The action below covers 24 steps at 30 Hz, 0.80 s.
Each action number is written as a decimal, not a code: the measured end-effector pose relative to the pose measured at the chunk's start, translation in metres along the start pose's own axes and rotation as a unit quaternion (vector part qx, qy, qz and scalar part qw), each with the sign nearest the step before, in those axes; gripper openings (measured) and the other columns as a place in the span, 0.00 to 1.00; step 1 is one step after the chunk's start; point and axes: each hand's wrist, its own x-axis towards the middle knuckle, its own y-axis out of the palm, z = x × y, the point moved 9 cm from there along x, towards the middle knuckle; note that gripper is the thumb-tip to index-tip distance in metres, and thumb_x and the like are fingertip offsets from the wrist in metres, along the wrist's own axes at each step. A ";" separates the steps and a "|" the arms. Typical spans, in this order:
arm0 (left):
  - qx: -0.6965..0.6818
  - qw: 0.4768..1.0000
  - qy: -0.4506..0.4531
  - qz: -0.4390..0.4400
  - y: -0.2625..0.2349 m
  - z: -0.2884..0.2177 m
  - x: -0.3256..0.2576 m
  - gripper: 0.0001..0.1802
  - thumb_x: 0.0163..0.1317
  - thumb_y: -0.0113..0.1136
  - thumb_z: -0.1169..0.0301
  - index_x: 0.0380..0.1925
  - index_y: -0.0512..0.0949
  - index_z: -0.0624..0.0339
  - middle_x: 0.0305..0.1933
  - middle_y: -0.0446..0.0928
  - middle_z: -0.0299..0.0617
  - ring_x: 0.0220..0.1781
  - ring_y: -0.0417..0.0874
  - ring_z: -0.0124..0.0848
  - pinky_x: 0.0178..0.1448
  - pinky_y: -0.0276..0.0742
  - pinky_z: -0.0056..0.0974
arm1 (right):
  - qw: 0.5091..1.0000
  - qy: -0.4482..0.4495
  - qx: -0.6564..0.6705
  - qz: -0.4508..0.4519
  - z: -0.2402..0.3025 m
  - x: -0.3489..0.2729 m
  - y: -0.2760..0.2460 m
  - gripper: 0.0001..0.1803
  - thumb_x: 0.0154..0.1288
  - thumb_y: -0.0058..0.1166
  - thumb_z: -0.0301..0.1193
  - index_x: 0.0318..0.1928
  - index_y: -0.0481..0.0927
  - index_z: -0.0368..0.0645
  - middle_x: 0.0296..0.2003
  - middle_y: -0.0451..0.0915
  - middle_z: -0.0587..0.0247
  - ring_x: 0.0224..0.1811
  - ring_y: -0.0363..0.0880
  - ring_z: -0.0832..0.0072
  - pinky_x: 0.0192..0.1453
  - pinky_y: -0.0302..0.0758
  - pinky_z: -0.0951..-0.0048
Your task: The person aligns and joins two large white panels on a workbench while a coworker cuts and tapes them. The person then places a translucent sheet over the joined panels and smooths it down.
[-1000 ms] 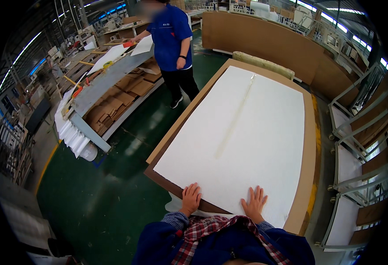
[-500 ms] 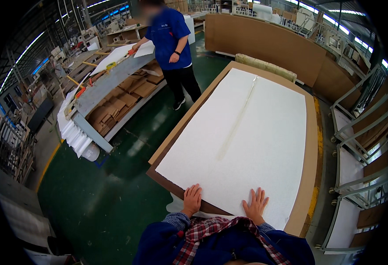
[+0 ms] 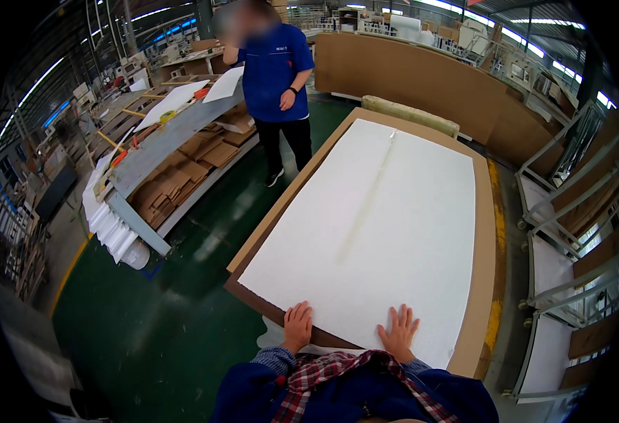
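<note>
A large white sheet [image 3: 408, 211] lies over brown boards in front of me, with a faint translucent strip [image 3: 373, 197] running along its middle from the far edge. My left hand [image 3: 297, 328] rests at the sheet's near left edge, beside a dark brown board edge [image 3: 263, 299], its fingers stretched out and close together. My right hand [image 3: 398, 333] presses flat on the white surface near the front edge, fingers spread. Neither hand holds anything. A tan board [image 3: 484, 282] shows around the sheet's right and far sides.
A co-worker in a blue shirt [image 3: 277, 70] stands beyond the left side, next to a grey workbench [image 3: 175, 130] with white sheets on top and brown pieces [image 3: 175, 176] on its shelf. Metal rack carts [image 3: 552, 282] line the right. A long brown panel [image 3: 408, 77] stands behind.
The co-worker has lifted a hand from the bench toward the head and turned more toward me. My view has shifted slightly; both my hands stay on the sheet in about the same places.
</note>
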 end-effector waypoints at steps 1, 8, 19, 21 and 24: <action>-0.001 1.000 -0.002 0.000 -0.001 0.000 0.000 0.16 0.60 0.45 0.68 0.47 0.71 0.59 0.58 0.65 0.44 0.61 0.63 0.39 0.63 0.52 0.47 | 1.000 -0.003 0.004 -0.004 0.001 0.000 -0.002 0.35 0.53 0.51 0.47 0.60 0.61 0.46 0.64 0.49 0.48 0.67 0.40 0.51 0.63 0.35 0.38; -0.011 1.000 -0.003 0.005 0.002 0.000 0.000 0.17 0.59 0.44 0.68 0.47 0.71 0.60 0.58 0.65 0.46 0.61 0.62 0.41 0.63 0.51 0.48 | 1.000 -0.003 -0.006 -0.008 0.001 0.000 -0.002 0.36 0.53 0.50 0.48 0.60 0.61 0.45 0.64 0.49 0.46 0.67 0.41 0.50 0.63 0.36 0.37; 0.003 1.000 0.006 0.004 0.003 0.002 -0.001 0.17 0.58 0.45 0.67 0.47 0.71 0.59 0.57 0.65 0.45 0.60 0.63 0.41 0.63 0.52 0.48 | 1.000 -0.003 -0.004 -0.001 -0.001 0.000 0.001 0.36 0.54 0.47 0.52 0.60 0.61 0.48 0.64 0.49 0.47 0.67 0.40 0.50 0.62 0.35 0.36; 0.003 1.000 0.010 0.004 0.004 0.000 0.000 0.17 0.58 0.45 0.67 0.47 0.71 0.59 0.57 0.65 0.45 0.60 0.63 0.41 0.63 0.52 0.48 | 1.000 -0.004 -0.009 -0.009 -0.003 -0.001 0.000 0.36 0.54 0.47 0.52 0.60 0.61 0.48 0.64 0.49 0.47 0.67 0.41 0.50 0.62 0.35 0.36; 0.005 1.000 0.010 0.004 0.002 0.000 0.000 0.17 0.58 0.44 0.66 0.47 0.71 0.60 0.57 0.65 0.46 0.60 0.63 0.41 0.63 0.52 0.48 | 1.000 -0.008 -0.015 -0.011 -0.001 -0.001 0.000 0.36 0.54 0.48 0.51 0.60 0.61 0.47 0.64 0.49 0.46 0.67 0.41 0.50 0.62 0.36 0.36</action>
